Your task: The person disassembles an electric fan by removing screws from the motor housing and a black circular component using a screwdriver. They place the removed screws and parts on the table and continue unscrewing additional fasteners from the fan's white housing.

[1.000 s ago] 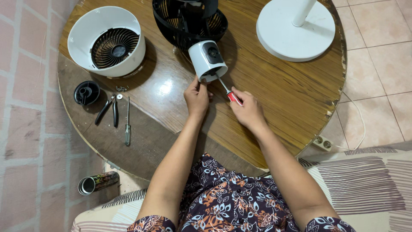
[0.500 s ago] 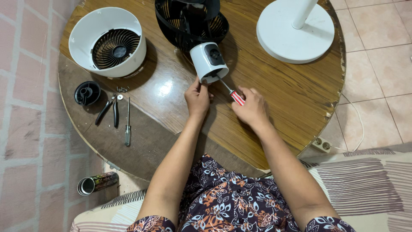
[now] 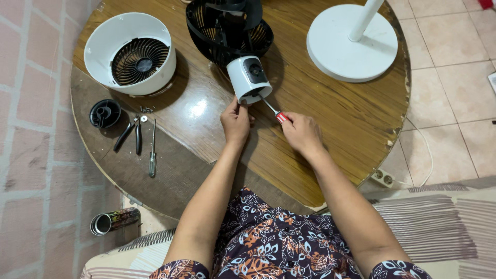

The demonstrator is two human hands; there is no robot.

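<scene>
A white cylindrical fan neck (image 3: 248, 78) sticks out toward me from a black fan cage (image 3: 227, 28) on the round wooden table (image 3: 330, 113). My left hand (image 3: 236, 122) pinches the neck's lower rim with its fingertips. My right hand (image 3: 301, 133) grips a red-handled screwdriver (image 3: 275, 112), whose metal tip reaches into the neck's open end. Both hands rest just below the neck, near the table's middle.
A white fan housing with a dark grille (image 3: 132, 53) stands at the left, a white round fan base with pole (image 3: 352, 42) at the right. A black cap (image 3: 105, 113), pliers (image 3: 130, 133), a second screwdriver (image 3: 153, 151) and small screws (image 3: 146, 109) lie left. A can (image 3: 114, 221) and power strip (image 3: 383, 179) lie on the floor.
My right hand has slid up the screwdriver, covering more of its red handle. The view has shifted slightly; the left hand keeps its hold on the neck.
</scene>
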